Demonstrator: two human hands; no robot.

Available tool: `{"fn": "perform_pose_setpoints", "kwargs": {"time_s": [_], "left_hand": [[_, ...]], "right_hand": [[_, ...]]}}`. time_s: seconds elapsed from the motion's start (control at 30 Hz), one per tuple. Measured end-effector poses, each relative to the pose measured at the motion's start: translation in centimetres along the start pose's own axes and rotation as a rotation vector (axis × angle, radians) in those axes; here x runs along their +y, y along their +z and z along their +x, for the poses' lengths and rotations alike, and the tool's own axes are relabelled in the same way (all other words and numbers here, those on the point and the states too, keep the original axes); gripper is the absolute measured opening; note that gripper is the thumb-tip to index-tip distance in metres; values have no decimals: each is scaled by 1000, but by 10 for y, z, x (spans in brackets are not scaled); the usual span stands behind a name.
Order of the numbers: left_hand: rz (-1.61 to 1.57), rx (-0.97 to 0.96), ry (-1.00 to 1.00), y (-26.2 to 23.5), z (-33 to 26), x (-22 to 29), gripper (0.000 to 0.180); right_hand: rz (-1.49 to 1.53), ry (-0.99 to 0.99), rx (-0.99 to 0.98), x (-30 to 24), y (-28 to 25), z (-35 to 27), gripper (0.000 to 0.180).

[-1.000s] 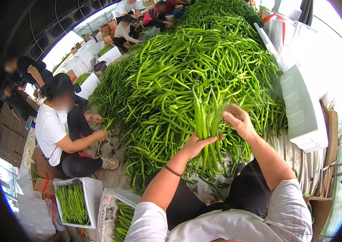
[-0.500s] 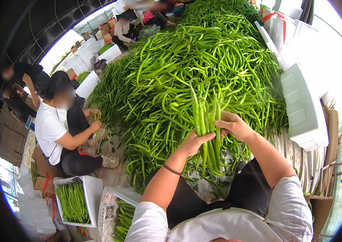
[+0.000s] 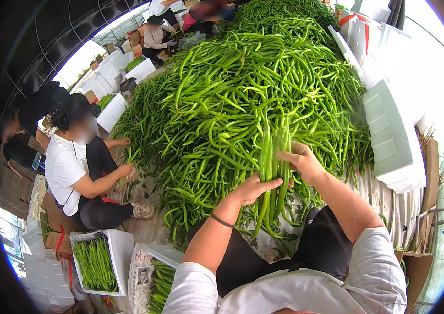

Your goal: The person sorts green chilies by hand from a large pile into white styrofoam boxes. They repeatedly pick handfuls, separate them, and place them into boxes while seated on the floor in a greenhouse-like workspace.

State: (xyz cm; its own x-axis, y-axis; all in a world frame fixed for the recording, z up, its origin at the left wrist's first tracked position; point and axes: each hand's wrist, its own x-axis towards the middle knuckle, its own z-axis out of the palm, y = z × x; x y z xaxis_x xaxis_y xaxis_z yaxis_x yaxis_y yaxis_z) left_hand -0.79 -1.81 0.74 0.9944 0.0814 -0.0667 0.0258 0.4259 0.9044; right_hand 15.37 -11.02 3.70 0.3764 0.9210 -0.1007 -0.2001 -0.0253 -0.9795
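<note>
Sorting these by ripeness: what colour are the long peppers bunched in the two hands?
Green throughout, the bunch of peppers held between left hand and right hand; head view.

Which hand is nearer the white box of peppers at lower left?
Left. The left hand grips the pepper bunch on the side towards the white box; the right hand holds it further away.

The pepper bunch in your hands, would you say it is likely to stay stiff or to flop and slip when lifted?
The bunch stands upright between the left hand and right hand, so the peppers are probably fairly stiff. The curved tips below suggest some bend. Smooth, glossy skins suggest single peppers could slide out of a loose grip.
</note>
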Motion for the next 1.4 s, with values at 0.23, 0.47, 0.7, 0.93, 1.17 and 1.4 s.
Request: {"fn": "perform_pose_setpoints", "kwargs": {"time_s": [0.23,0.47,0.7,0.93,1.17,1.4], "left_hand": [[-19,-8,-29,8,-4,2,34],[-76,-27,-56,6,-6,-2,43],[35,-82,-56,3,-7,-3,38],[36,-77,-42,-3,-7,-11,35],[-38,-105,-137,5,-12,-8,39],[-166,-198,-220,8,-10,-14,40]], "right_hand": [[105,50,107,-6,-3,1,32],[212,77,51,-7,2,-2,34],[18,103,39,5,-5,0,52],[-27,115,-53,-8,15,-12,25],[65,-63,113,-5,8,-4,24],[295,36,220,-11,10,1,22]]}}
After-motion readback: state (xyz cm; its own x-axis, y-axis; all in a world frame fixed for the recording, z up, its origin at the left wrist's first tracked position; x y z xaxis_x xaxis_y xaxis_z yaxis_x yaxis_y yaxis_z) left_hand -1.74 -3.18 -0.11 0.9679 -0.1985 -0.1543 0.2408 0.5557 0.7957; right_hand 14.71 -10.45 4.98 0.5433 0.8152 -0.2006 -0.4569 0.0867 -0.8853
